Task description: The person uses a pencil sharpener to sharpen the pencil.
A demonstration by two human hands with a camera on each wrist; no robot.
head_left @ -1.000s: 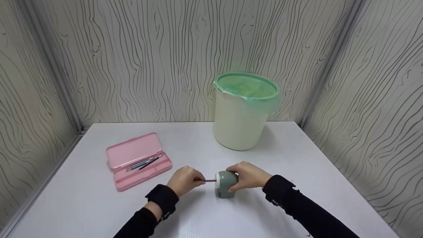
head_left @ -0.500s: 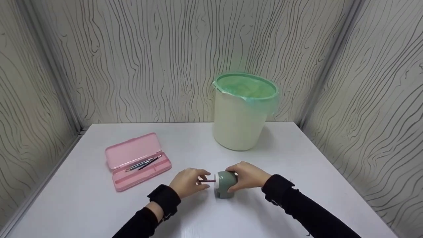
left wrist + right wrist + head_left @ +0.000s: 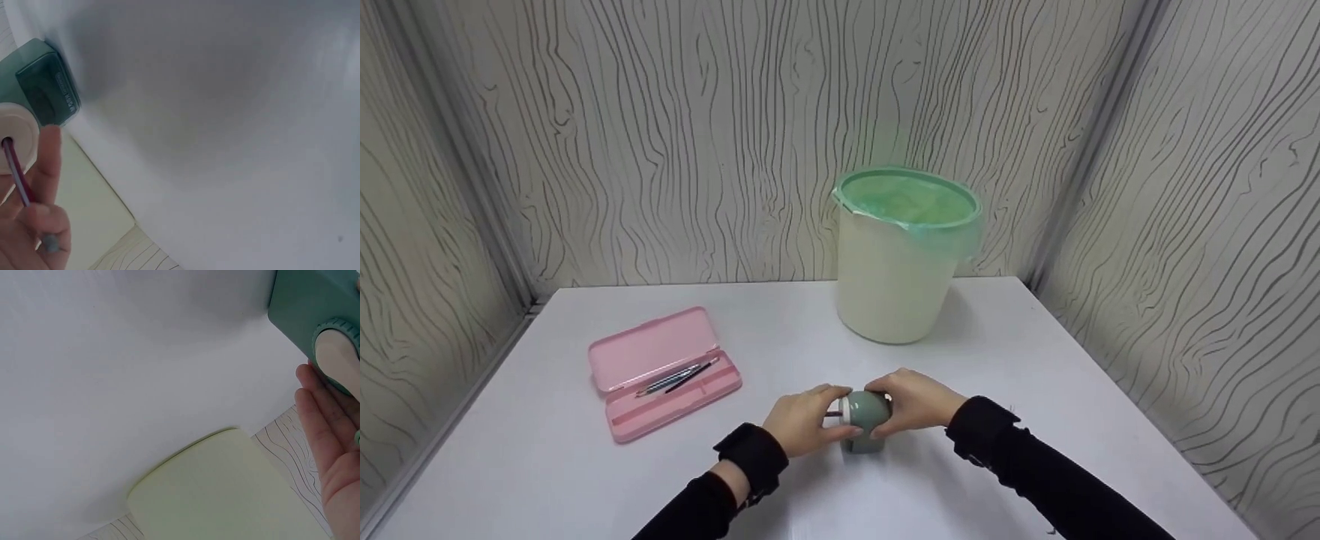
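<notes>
A green hand-crank pencil sharpener [image 3: 865,409] stands upright on the white table between the two hands. From the hole in its white front [image 3: 19,121] sticks a dark red pencil [image 3: 18,174], its grey end towards the left wrist camera. My left hand [image 3: 802,424] grips the front of the sharpener, thumb and fingertips at the white collar, with the pencil running between the fingers. My right hand [image 3: 921,401] holds the green body from behind. In the right wrist view its fingers lie beside the pale crank handle [image 3: 336,357]; the thumb is mostly out of that view.
An open pink pencil case [image 3: 656,346] lies to the left, with several pencils [image 3: 675,379] in its tray. Behind the hands stands a tall cream bin [image 3: 889,277] with a green liner over its rim. Wood-patterned walls [image 3: 697,150] enclose the table.
My left hand has let go of the pencil, spread its fingers and moved right onto the sharpener's front. The pencil stays in the hole; my right hand keeps its hold. The head view has shifted slightly.
</notes>
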